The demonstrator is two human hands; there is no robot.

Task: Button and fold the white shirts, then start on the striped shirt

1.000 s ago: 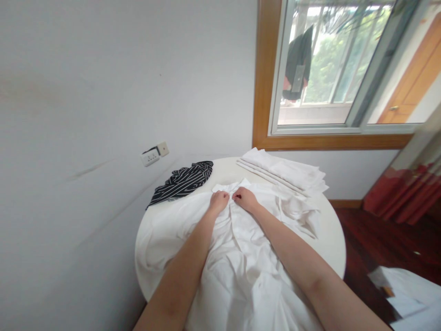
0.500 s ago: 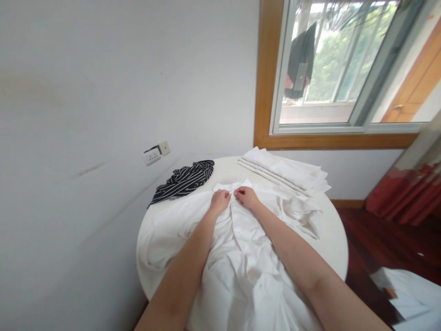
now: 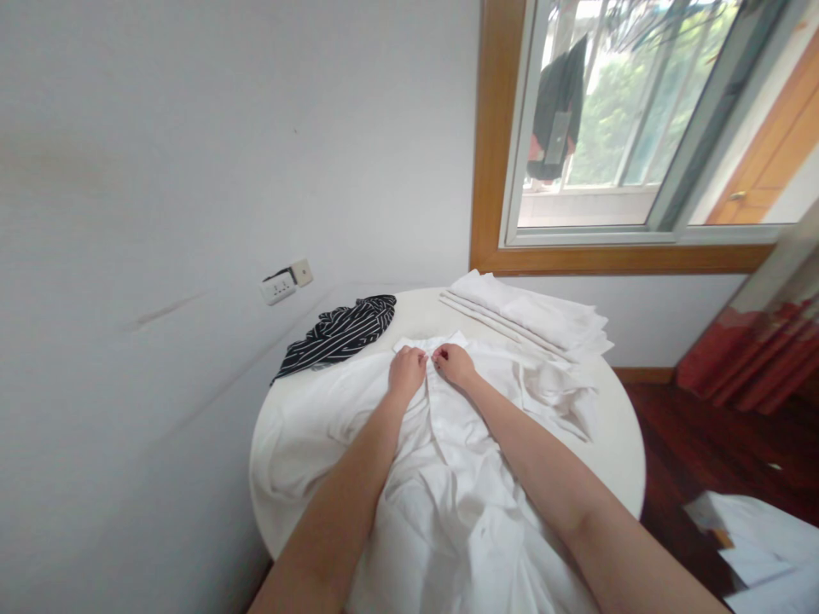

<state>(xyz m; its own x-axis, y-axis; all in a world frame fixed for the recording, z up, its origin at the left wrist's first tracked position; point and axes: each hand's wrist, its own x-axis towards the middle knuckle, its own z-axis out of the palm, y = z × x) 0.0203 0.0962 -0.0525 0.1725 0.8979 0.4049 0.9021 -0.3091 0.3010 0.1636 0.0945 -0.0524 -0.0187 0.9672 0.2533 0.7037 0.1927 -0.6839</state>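
A round, white, smooth-topped table (image 3: 622, 443) bears a rumpled white cloth garment (image 3: 448, 443), spread out with its collar end away from the person. Near that end, the left hand (image 3: 408, 372) and right hand (image 3: 455, 365), just apart, each pinch its front edge narrowly between thumb and fingertips.

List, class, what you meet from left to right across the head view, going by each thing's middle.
White wall socket, black striped cloth, left hand, right hand, stack of folded white fabric, red-and-cream curtain.
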